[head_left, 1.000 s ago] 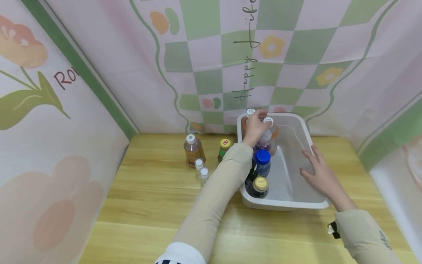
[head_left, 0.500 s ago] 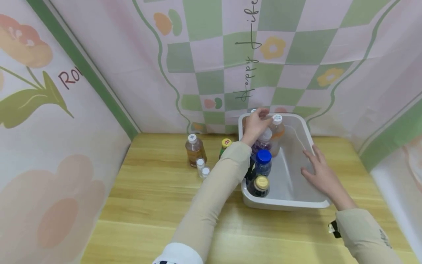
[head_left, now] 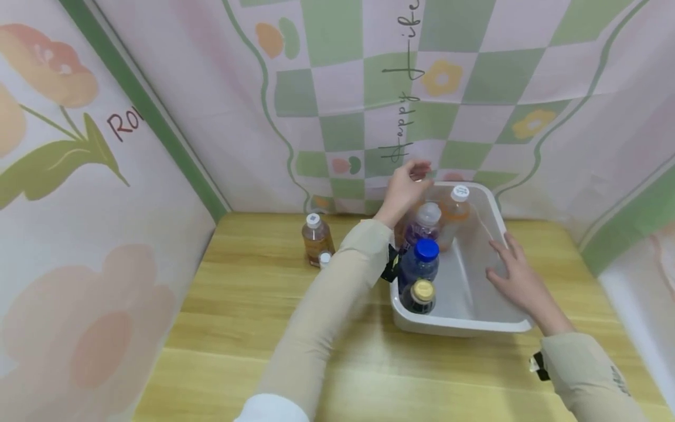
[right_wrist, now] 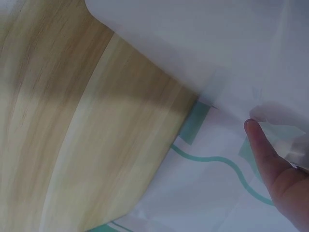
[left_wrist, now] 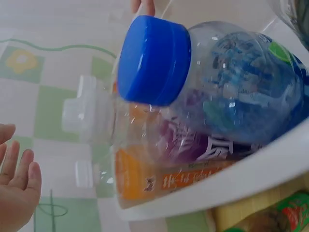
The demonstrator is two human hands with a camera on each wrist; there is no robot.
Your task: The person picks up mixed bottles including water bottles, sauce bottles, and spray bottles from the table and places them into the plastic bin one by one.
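My left hand (head_left: 405, 190) hovers over the back left corner of the white plastic bin (head_left: 461, 327), fingers loosely bent. In the left wrist view its fingers stand apart from the bottles and hold nothing. Inside the bin stand a white-capped bottle with an orange band (head_left: 454, 212), a clear-capped bottle with a purple label (head_left: 422, 225), a blue-capped bottle (head_left: 420, 264) and a dark bottle with a gold cap (head_left: 420, 297). Another white cap (left_wrist: 84, 174) shows in the left wrist view. My right hand (head_left: 519, 278) lies spread at the bin's right wall.
Left of the bin, a brown bottle with a white cap (head_left: 317, 240) and a small white-capped vial (head_left: 324, 259) stand on the wooden table (head_left: 253, 328). A green-labelled container (left_wrist: 275, 215) is beside the bin. A patterned curtain (head_left: 337, 88) hangs close behind.
The white-capped bottle with the orange band has shifted right inside the bin. My left hand has drawn away from it, up and slightly left. My right hand stays put.
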